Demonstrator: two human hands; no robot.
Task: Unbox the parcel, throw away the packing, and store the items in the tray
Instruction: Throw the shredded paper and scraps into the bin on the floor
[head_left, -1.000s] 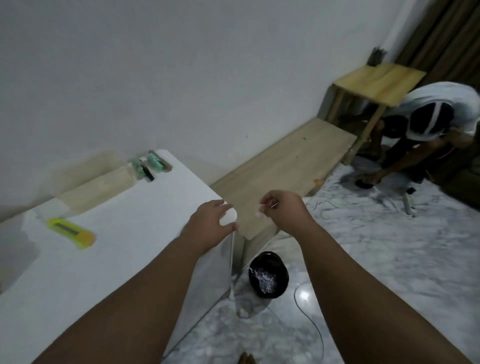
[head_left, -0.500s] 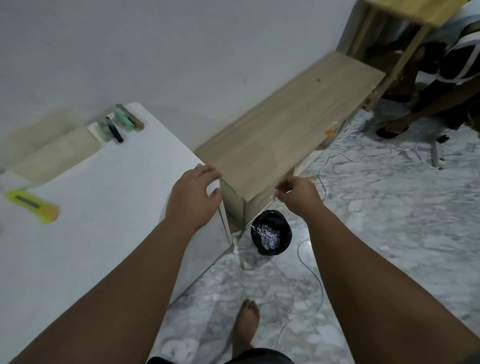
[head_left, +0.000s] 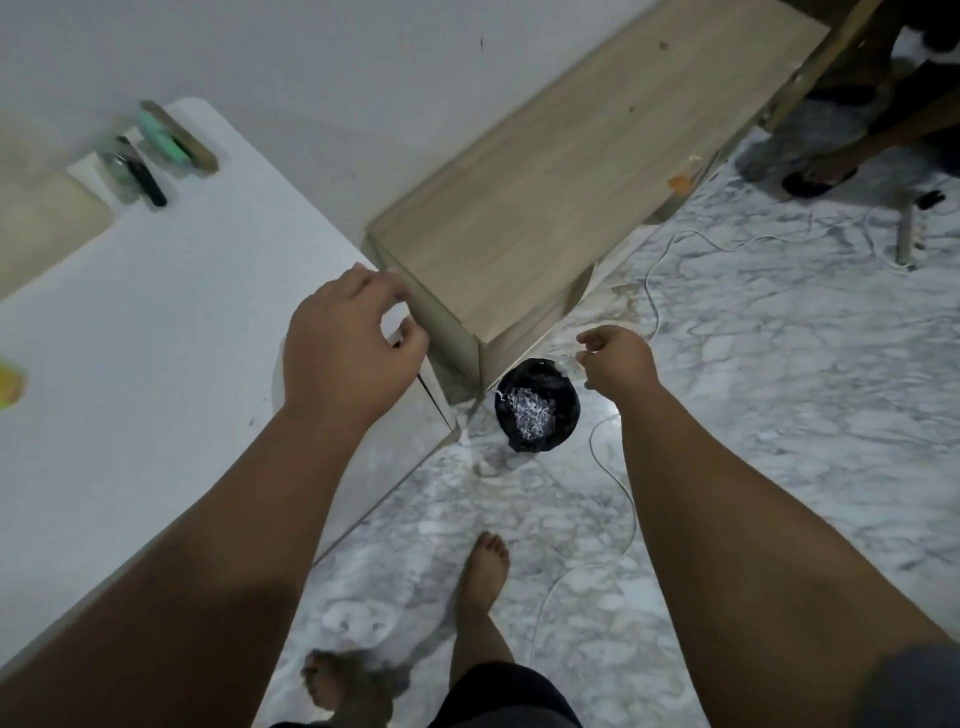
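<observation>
Marble floor, white tabletop (head_left: 156, 322). Right hand (head_left: 615, 358) fingers pinch small clear packing scrap beside black-lined round bin (head_left: 536, 405) – light scrap may drift past. Left hand (head_left: 348, 348) loosely curled, empty.

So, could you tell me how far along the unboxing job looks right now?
Done: shredded packing already lies in the black bin on the floor. In hand: the right hand hangs beside the bin, seemingly pinching a small scrap; the left hand rests at the white table edge. Left: no parcel or tray is visible, so I cannot tell.
</observation>
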